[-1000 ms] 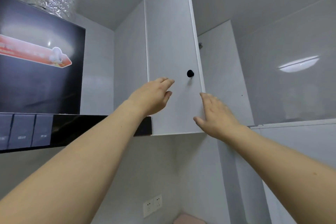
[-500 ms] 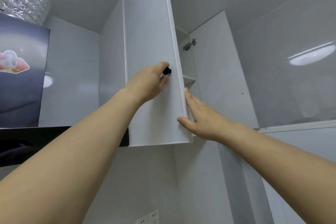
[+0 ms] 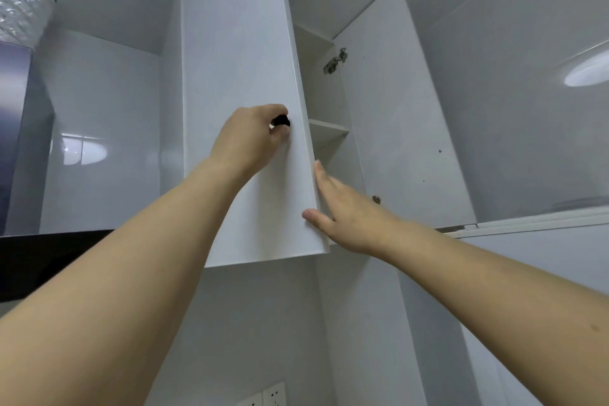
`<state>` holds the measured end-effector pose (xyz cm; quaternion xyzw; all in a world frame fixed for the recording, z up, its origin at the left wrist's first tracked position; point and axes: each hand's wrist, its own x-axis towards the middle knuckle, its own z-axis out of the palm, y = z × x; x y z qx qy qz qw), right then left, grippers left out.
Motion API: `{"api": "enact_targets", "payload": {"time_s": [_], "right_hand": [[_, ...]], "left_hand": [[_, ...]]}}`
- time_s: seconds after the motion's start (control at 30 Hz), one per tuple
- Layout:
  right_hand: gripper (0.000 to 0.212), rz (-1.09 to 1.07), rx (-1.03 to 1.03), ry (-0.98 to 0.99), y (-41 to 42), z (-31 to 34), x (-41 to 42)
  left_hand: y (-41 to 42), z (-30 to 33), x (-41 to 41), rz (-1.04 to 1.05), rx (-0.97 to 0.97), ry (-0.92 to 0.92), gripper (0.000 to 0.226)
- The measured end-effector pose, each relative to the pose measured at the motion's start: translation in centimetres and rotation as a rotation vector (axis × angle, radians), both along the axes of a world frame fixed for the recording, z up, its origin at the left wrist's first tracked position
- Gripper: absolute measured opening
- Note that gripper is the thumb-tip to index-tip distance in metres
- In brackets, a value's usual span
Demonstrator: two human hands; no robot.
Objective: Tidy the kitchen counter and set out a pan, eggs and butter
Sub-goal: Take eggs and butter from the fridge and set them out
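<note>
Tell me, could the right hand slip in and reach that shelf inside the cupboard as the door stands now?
Probably yes. The right hand lies flat at the door edge, and an open gap leads straight up to the shelf. The left hand grips the black knob, holding the door ajar.

Readable text: none, not a letter or number anywhere.
Cabinet door (image 3: pixel 240 76): plain white, unmarked.
Wall sockets (image 3: pixel 263 395): no legible print.
</note>
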<state>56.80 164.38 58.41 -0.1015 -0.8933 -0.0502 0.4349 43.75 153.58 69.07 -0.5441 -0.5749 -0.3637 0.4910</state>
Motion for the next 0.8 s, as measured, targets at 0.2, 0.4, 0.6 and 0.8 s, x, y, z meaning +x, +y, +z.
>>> {"api": "enact_targets", "payload": {"time_s": [0.2, 0.4, 0.6, 0.8], "right_hand": [[0.080, -0.122, 0.136, -0.017, 4.4, 0.2, -0.7], [0.085, -0.282, 0.245, -0.015, 10.1, 0.6, -3.9], [0.078, -0.388, 0.273, -0.196, 14.9, -0.2, -8.0], [0.076, -0.391, 0.223, -0.276, 18.0, -1.5, -12.3]], "left_hand": [[5.0, 0.0, -0.5, 0.116, -0.016, 0.100, 0.017], [10.3, -0.6, -3.4, 0.200, -0.024, 0.223, 0.028], [14.3, -1.0, -8.5, 0.390, -0.254, 0.240, 0.059], [17.1, -3.2, -14.0, 0.555, -0.287, 0.290, 0.067]]}}
